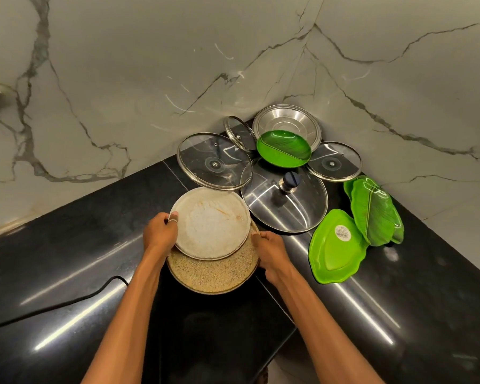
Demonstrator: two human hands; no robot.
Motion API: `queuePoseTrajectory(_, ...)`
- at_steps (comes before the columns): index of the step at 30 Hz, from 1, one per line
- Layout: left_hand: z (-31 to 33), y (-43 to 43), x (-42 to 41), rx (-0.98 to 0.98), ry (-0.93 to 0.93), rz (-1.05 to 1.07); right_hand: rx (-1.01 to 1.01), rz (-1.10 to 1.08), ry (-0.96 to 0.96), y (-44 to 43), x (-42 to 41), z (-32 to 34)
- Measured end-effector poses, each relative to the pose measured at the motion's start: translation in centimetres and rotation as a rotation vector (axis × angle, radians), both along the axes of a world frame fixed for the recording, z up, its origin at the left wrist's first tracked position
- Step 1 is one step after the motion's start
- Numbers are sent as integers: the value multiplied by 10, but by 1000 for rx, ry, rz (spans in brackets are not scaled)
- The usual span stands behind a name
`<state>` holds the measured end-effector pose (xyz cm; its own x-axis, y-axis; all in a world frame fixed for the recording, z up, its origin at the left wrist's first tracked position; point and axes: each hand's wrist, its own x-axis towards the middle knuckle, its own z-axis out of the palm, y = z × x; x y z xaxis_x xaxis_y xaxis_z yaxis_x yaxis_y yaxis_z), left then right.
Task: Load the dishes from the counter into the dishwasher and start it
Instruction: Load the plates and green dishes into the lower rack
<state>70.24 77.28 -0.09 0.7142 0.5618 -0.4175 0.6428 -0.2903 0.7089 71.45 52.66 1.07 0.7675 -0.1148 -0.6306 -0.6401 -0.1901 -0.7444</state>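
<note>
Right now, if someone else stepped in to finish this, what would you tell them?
Left hand grips the white plate by its left rim; right hand grips the speckled plate beneath it.
Four lids, a steel bowl and green plates sit in the counter corner.
Done: nothing loaded that shows. Left: carry everything to the dishwasher, not in view, and start it.

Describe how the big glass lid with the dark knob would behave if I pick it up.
The glass lid is probably stiff and rather heavy: it looks like a glass pane in a metal rim. It is likely fragile, and a green plate sits right at its far rim, so knocks are possible. Its knob points up, which should give a safe grip.
</note>
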Motion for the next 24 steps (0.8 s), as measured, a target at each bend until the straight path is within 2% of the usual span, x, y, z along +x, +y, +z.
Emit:
queuePoseTrajectory(4, 27, -10, -19, -72, -165, 137, -119, -20, -211, -25, -19, 19)
queuePoseTrajectory(8, 58, -13, -35, -100, -275, 259, -198, -221, -429, -65, -32, 48)
queuePoseTrajectory(13, 79, -41, -64, -197, -351, 285, -95, -542, -405, -128, -49, 80)
queuePoseTrajectory(20, 95, -114, -85, -328, -410, 123, 156, -827, -378, -202, -129, 109)
queuePoseTrajectory(24, 98, -160, -101, -386, -404, -31, 182, -949, -369, -238, -188, 115)
